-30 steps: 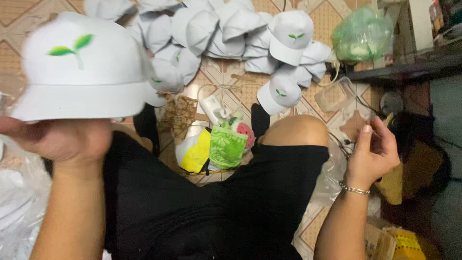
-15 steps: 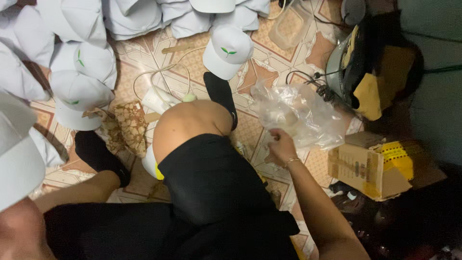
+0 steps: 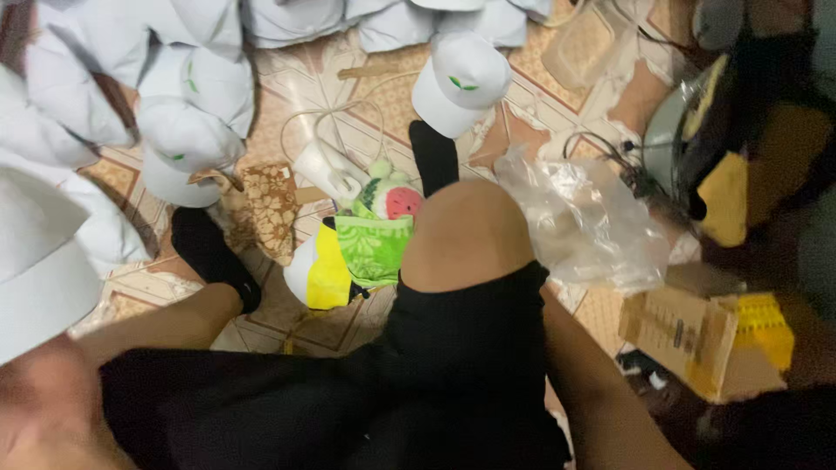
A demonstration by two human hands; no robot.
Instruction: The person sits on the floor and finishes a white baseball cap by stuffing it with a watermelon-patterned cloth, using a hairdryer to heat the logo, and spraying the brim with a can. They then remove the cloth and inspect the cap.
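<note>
Our left hand (image 3: pixel 43 409) holds a white cap (image 3: pixel 39 270) close to us, just above the fingers; they are too blurry to tell how they grip. Our right hand has dropped out of sight behind the knee, beside the clear plastic bags (image 3: pixel 583 222) it touched before.

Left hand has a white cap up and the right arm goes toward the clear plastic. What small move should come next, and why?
Probably draw one clear plastic bag free. The left hand holds a bare white cap, and the right arm reaches that way, its hand hidden behind the knee.
</note>
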